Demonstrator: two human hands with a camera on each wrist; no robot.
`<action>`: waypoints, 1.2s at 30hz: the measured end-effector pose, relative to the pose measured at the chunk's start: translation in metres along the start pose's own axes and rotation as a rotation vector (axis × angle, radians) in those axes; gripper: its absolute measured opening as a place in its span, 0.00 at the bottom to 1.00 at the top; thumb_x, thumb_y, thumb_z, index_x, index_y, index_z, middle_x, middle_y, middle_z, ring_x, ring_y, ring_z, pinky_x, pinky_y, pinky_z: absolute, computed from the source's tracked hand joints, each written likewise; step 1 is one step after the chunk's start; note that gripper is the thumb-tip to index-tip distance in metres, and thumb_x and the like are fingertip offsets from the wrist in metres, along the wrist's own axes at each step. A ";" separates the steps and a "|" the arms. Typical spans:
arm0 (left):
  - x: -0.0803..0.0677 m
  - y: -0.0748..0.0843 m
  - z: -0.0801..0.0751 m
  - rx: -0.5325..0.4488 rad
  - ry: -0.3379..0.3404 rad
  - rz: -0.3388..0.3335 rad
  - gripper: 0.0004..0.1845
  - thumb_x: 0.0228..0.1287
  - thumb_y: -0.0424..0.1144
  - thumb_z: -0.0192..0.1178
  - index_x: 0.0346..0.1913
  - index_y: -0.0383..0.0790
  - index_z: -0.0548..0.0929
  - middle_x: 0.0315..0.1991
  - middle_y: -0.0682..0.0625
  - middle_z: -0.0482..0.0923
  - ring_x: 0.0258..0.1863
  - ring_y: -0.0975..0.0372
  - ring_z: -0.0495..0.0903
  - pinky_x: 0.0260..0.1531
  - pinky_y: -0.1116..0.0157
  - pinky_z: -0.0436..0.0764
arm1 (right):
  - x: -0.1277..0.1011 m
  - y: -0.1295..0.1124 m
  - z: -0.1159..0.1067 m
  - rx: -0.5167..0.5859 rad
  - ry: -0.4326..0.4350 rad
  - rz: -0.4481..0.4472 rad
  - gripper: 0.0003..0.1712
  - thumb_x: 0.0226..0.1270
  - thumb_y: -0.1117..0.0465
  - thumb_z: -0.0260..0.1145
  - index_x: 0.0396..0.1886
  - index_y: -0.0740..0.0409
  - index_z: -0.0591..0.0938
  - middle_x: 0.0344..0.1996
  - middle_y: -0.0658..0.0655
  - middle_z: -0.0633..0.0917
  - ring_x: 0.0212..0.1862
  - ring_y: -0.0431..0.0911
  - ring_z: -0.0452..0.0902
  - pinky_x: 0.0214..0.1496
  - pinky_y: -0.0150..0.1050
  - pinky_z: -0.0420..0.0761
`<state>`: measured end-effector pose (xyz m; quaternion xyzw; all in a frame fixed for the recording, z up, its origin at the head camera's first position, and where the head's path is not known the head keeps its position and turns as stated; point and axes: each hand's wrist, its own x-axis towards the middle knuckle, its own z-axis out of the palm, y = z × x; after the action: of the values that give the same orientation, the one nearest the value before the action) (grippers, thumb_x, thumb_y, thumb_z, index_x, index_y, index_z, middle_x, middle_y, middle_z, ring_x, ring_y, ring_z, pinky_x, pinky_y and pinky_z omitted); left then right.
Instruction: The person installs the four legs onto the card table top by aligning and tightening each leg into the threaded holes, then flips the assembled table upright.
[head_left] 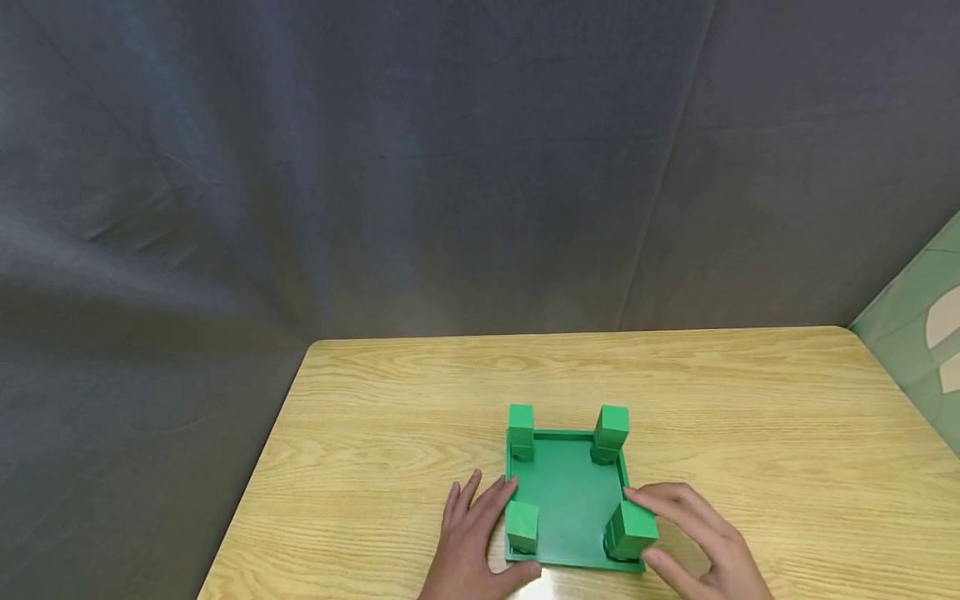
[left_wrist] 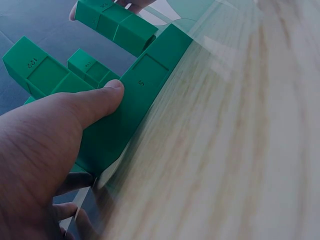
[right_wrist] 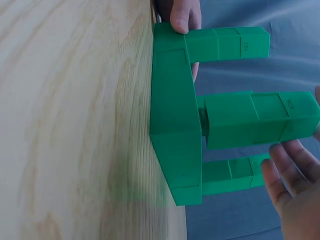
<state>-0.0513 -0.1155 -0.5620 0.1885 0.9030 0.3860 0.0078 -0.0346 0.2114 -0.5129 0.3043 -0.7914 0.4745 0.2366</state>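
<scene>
A shallow green square tray (head_left: 566, 504) lies on the table with a stacked-block post at each corner. At its near-left corner my left hand (head_left: 472, 537) holds the tray, thumb (left_wrist: 107, 95) on the front wall and fingers along the left side. My right hand (head_left: 701, 537) grips the top of the near-right green post (head_left: 636, 525) between thumb and fingers. In the right wrist view that post (right_wrist: 260, 117) shows a narrower dark neck at its base, beside the tray wall (right_wrist: 175, 95). The near-left post (head_left: 522, 525) stands beside my left hand, untouched by the right.
Two more green posts, far-left (head_left: 521, 429) and far-right (head_left: 611, 433), rise from the tray's back corners. The wooden table (head_left: 390, 417) meets a dark grey cloth (head_left: 480, 208) behind it. A pale green patterned panel (head_left: 930, 333) stands at the right.
</scene>
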 end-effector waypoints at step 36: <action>-0.001 0.000 0.000 -0.007 0.003 0.003 0.51 0.64 0.74 0.71 0.87 0.63 0.67 0.81 0.55 0.74 0.86 0.40 0.59 0.82 0.42 0.44 | 0.000 0.001 -0.003 0.126 -0.043 0.094 0.43 0.46 0.88 0.79 0.65 0.70 0.78 0.61 0.55 0.87 0.64 0.38 0.82 0.60 0.25 0.79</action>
<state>-0.0505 -0.1155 -0.5623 0.1895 0.9014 0.3894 0.0065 -0.0346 0.2141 -0.5124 0.2915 -0.7781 0.5274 0.1773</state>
